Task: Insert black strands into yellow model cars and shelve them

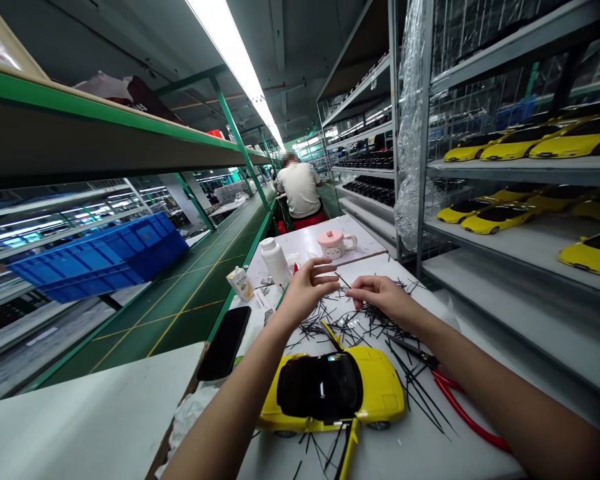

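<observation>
My left hand (307,290) hovers at the far edge of a scattered pile of thin black plastic strips (355,323), its thumb and fingers apart and holding nothing I can see. My right hand (380,297) curls down over the same pile, its fingertips at the strips; whether it pinches one is unclear. Nearer me lies a yellow model sports car (380,390) with a black roof, between my forearms. Red-handled cutters (447,393) rest below my right forearm.
A black smartphone (224,343) and a white cloth (190,417) lie left of the car. Beyond stand a white bottle (275,262) and a pink mug (330,243). Steel shelves (525,170) with yellow model cars line the right. A seated co-worker (299,190) is ahead, and a blue crate (100,257) sits left.
</observation>
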`<control>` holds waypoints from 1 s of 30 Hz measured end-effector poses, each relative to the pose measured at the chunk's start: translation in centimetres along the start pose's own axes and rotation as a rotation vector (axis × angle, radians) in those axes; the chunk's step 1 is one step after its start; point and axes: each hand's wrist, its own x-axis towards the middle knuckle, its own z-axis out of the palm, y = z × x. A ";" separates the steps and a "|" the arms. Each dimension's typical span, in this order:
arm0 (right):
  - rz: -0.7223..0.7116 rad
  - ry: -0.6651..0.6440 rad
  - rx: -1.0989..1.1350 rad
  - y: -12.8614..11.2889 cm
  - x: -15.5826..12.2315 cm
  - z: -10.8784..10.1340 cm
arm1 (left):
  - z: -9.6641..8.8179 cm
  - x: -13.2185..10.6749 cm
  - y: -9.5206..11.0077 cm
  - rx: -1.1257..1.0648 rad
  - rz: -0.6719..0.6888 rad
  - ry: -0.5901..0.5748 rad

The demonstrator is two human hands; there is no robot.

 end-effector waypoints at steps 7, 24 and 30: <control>-0.014 -0.030 0.036 0.2 -0.2 0.5 | 1.0 -1.8 -0.8 -0.157 -0.011 -0.044; -0.157 0.689 -0.702 -7.4 -10.2 -3.7 | -5.3 -8.5 -4.0 -0.191 -0.018 0.147; 0.207 0.802 -0.982 -0.5 -13.8 -3.7 | -6.6 -8.9 -5.7 -0.151 -0.030 0.187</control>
